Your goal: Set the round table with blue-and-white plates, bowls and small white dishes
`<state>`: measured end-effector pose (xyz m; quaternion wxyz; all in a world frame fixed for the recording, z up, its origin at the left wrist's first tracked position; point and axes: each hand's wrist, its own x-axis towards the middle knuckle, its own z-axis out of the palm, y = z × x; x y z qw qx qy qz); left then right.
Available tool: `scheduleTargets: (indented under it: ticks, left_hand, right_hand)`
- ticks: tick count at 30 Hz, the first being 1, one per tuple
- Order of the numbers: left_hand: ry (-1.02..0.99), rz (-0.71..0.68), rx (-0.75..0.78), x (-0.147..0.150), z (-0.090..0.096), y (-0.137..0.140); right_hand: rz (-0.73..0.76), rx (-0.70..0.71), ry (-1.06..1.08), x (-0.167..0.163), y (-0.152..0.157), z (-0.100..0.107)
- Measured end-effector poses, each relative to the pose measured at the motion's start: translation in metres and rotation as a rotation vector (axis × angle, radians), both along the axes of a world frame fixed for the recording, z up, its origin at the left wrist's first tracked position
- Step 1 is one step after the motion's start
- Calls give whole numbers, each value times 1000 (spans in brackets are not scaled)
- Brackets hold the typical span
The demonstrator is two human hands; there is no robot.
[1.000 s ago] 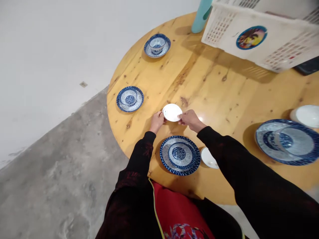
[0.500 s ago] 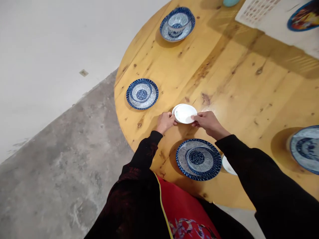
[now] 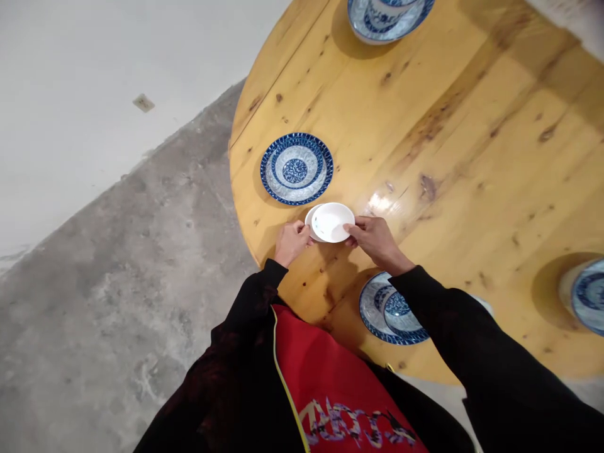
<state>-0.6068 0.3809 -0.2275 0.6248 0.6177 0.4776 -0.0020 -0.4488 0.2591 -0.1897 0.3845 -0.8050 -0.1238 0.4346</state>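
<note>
Two small white dishes are held overlapping above the table. The front white dish (image 3: 334, 220) is pinched at its right rim by my right hand (image 3: 376, 240), thumb on top. My left hand (image 3: 292, 243) grips the left edge of the rear white dish (image 3: 309, 218), most of which is covered by the front one. Just beyond my hands lies a blue-patterned plate (image 3: 325, 182) with a matching blue-and-white bowl (image 3: 295, 168) on it. Another patterned plate (image 3: 369, 302), also bearing a bowl (image 3: 395, 306), is partly hidden under my right sleeve.
The round wooden table (image 3: 453, 207) has its curved edge at my left and front. Blue-and-white dishware (image 3: 589, 296) stands at the right edge, and a plate with a bowl (image 3: 365, 28) at the top. A white rim (image 3: 485, 304) peeks out behind my right sleeve.
Both hands, still on the white dishes, have moved left along the table and are now close to the left plate. The view has shifted too, and my right sleeve now covers part of the near plate.
</note>
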Motion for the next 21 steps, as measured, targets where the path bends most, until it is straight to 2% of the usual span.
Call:
scheduleTargets:
  ticks: [9,21]
  left_hand:
    - [5,-67,47,-5,10,13]
    - [-1,-133,61,-11,6,20]
  right_hand:
    - [-32,-12,-8,-10,5,-2]
    - [-78,-69,11,-24,7,8]
